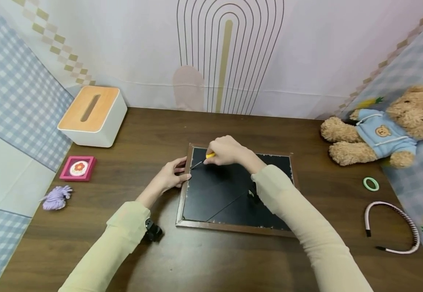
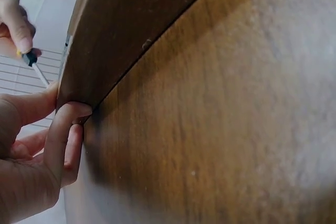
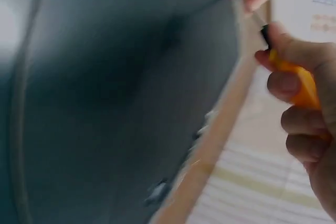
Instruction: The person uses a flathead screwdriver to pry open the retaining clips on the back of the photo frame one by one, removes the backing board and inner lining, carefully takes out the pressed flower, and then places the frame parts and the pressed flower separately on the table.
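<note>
A wooden picture frame (image 1: 233,228) lies face down on the table, its black backing board (image 1: 211,190) upward. My left hand (image 1: 167,176) holds the frame's left side, with the thumb at the top edge and bent fingers (image 2: 65,124) against the outer side. In my right hand (image 1: 227,151) is a screwdriver with a yellow handle (image 3: 302,85), a black collar and a thin metal shaft. The fingers wrap round its handle. Its tip reaches the inner left edge of the frame, close to my left thumb. A thin dark cord (image 1: 226,207) runs slantwise over the backing board.
At the back left stands a tissue box (image 1: 101,125) with a wooden lid. A pink square box (image 1: 78,168) and a purple yarn bundle (image 1: 56,198) lie at left. On the right are a teddy bear (image 1: 386,134), a green ring (image 1: 370,184) and a headband (image 1: 413,231).
</note>
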The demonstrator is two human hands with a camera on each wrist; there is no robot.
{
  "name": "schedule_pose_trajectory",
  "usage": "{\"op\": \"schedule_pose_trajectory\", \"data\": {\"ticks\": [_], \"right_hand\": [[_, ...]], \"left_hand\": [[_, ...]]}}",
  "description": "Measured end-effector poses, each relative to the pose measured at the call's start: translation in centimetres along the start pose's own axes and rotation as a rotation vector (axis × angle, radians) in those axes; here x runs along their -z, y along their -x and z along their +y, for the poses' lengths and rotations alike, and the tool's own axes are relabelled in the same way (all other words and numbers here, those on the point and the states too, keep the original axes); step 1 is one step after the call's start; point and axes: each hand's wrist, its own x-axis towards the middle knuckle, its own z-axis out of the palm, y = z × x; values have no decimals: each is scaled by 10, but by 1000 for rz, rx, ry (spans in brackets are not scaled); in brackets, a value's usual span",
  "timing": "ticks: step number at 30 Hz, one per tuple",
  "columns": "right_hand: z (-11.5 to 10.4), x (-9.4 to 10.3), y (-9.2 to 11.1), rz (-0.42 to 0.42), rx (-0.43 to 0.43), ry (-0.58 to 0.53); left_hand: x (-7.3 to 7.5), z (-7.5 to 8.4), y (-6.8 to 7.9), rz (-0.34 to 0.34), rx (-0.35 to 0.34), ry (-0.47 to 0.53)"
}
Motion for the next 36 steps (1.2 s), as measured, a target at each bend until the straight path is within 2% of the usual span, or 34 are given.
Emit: {"op": "schedule_pose_trajectory", "data": {"ticks": [4,6,9,13,18,20,23,31,33,36], "right_hand": [[-25,21,-10,-11,-38,176],[-40,31,-19,-55,-43,269],[-59,43,-32,-131,-25,352],[-71,49,-43,-206,-26,399],[-64,45,-39,-185,-70,371],[-56,41,-31,-152,-92,318],[-39,33,-14,-86,-126,181],[21,9,45,86,-217,-422],[35,3,60,133,-227,-531],[51,-5,83,192,-256,-621]], "left_hand": [[0,3,1,2,-12,-20],[-1,5,1,3,-12,-18],[-1,6,3,7,-14,-7],[-2,7,3,11,-10,4],[-4,7,-1,3,-16,26],[-4,5,-2,-2,-11,48],[-3,2,-3,1,9,72],[-7,-3,2,70,53,63],[-11,-1,4,93,64,62],[-18,0,10,126,73,56]]}}
